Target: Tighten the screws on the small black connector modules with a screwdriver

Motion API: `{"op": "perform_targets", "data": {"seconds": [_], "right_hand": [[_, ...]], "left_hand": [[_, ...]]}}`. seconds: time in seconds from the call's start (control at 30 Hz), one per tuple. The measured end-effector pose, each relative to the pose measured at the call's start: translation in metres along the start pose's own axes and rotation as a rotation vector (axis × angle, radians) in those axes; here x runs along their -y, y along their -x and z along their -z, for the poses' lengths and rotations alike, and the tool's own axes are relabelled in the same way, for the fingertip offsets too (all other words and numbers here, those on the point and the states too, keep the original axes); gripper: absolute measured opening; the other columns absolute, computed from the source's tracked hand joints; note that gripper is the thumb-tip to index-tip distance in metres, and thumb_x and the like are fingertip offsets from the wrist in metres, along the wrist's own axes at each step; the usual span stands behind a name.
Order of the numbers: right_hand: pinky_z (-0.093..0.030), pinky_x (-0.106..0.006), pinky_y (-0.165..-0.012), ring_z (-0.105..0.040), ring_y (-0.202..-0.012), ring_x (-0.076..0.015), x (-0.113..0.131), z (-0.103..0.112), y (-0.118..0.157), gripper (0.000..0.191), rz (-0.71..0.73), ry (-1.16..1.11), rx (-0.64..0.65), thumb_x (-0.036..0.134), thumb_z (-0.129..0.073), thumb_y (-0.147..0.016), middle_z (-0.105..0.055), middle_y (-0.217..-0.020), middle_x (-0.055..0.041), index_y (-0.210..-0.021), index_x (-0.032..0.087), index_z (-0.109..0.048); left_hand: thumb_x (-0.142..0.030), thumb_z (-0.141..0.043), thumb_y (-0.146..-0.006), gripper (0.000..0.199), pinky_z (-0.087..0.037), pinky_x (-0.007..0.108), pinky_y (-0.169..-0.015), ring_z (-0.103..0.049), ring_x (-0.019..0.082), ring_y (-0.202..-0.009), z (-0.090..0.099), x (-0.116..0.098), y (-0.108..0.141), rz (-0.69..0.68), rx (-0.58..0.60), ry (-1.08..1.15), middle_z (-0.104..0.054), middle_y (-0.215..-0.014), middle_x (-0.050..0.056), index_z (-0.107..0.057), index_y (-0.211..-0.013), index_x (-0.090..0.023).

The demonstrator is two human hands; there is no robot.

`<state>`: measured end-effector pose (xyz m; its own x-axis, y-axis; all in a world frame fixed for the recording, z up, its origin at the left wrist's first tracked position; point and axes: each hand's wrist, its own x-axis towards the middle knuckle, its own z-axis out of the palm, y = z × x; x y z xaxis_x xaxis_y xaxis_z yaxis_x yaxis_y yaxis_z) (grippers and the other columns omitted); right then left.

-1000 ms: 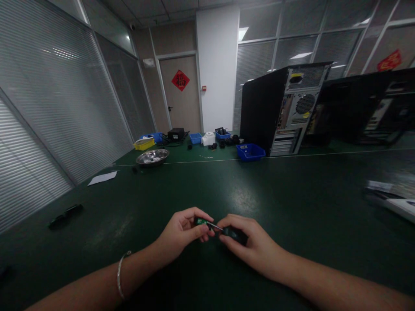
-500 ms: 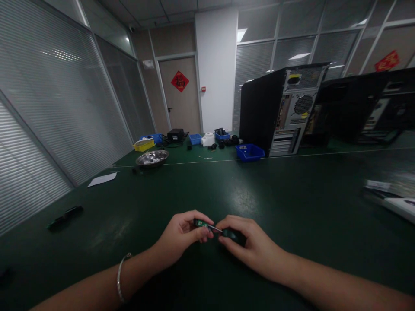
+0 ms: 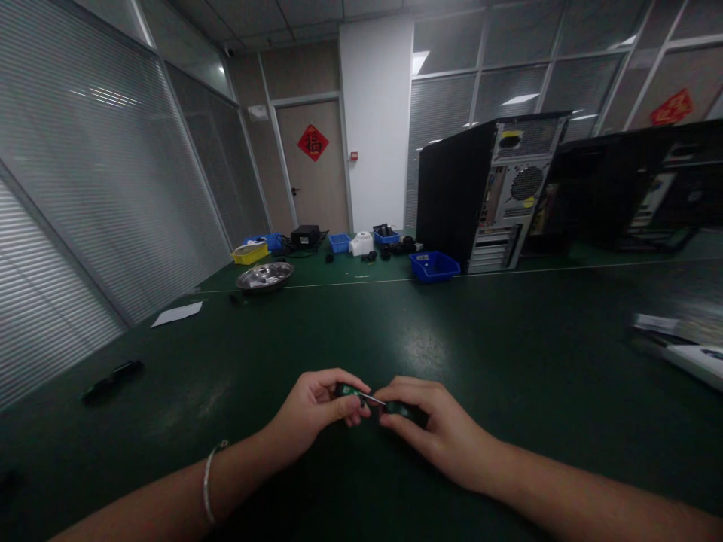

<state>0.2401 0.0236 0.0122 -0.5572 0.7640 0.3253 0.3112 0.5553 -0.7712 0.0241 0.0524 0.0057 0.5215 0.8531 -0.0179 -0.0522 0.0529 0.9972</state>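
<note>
Near the front middle of the dark green table, my left hand is closed around a small green circuit board, pinched between thumb and fingers. My right hand grips the dark handle of a screwdriver. Its thin metal shaft points left and reaches the board at my left fingertips. Whether the tip touches a screw is too small to tell. Both hands are held close together, with a narrow gap between their fingertips.
A metal bowl, a white sheet and a black-green object are on the left. A blue bin stands before a computer tower. A white-edged item lies at the right.
Both hands hold the same things in nearly the same place. The board and the screwdriver have shifted very slightly left.
</note>
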Motion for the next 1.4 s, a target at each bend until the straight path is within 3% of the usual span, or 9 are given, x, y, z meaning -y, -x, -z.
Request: {"op": "perform_targets", "data": {"seconds": [0.47,0.7,0.87,1.0,1.17,1.4], "right_hand": [[-0.048,-0.028,-0.077,-0.063,-0.088,-0.0179,0.0032,-0.0001,-0.0003,0.022,-0.025,-0.002,-0.005,0.015,-0.057,-0.091,-0.068,-0.095,-0.0042,-0.109,0.022,-0.069],[-0.049,-0.031,-0.082,-0.064,-0.091,-0.0199,0.0001,-0.0010,-0.0013,0.021,-0.078,-0.006,-0.084,0.018,-0.058,-0.090,-0.070,-0.099,-0.0052,-0.108,0.022,-0.068],[-0.048,-0.030,-0.081,-0.064,-0.090,-0.0196,0.0000,-0.0007,-0.0014,0.019,-0.075,0.012,-0.091,0.016,-0.059,-0.089,-0.070,-0.097,-0.0044,-0.105,0.021,-0.069],[-0.048,-0.029,-0.078,-0.064,-0.086,-0.0188,0.0000,-0.0011,-0.0011,0.016,-0.083,0.021,-0.089,0.016,-0.059,-0.089,-0.070,-0.093,-0.0047,-0.102,0.018,-0.069],[-0.048,-0.028,-0.078,-0.064,-0.088,-0.0181,-0.0002,-0.0011,-0.0009,0.016,-0.076,0.008,-0.090,0.018,-0.059,-0.090,-0.069,-0.096,-0.0043,-0.103,0.018,-0.068],[-0.047,-0.029,-0.082,-0.064,-0.092,-0.0178,-0.0002,-0.0009,-0.0009,0.020,-0.051,-0.006,-0.086,0.016,-0.058,-0.090,-0.070,-0.099,-0.0026,-0.106,0.022,-0.068]], "left_hand": [[-0.029,-0.072,-0.079,0.023,-0.046,0.027,-0.065,-0.061,0.014,-0.068,0.0017,0.0016,-0.0005,-0.041,0.039,-0.028,-0.072,-0.079,0.007,-0.069,-0.095,-0.012],[-0.023,-0.063,-0.086,0.014,-0.046,0.033,-0.087,-0.061,0.020,-0.095,0.0024,-0.0010,-0.0012,-0.171,-0.067,-0.052,-0.066,-0.102,0.007,-0.064,-0.098,-0.016],[-0.017,-0.068,-0.081,0.026,-0.047,0.035,-0.085,-0.063,0.019,-0.090,0.0012,0.0021,-0.0034,-0.165,-0.128,0.034,-0.064,-0.098,0.003,-0.053,-0.102,-0.021],[-0.017,-0.070,-0.079,0.021,-0.042,0.035,-0.093,-0.059,0.020,-0.100,0.0021,0.0026,-0.0038,-0.119,-0.073,-0.018,-0.064,-0.098,0.004,-0.056,-0.094,-0.018],[-0.024,-0.064,-0.085,0.014,-0.041,0.036,-0.091,-0.058,0.020,-0.096,0.0028,0.0015,-0.0011,-0.109,-0.036,-0.074,-0.061,-0.095,0.003,-0.055,-0.095,-0.018],[-0.026,-0.054,-0.091,0.033,-0.041,0.033,-0.081,-0.055,0.018,-0.086,0.0020,0.0077,0.0007,-0.123,0.043,-0.179,-0.059,-0.087,0.002,-0.046,-0.123,-0.021]]}}
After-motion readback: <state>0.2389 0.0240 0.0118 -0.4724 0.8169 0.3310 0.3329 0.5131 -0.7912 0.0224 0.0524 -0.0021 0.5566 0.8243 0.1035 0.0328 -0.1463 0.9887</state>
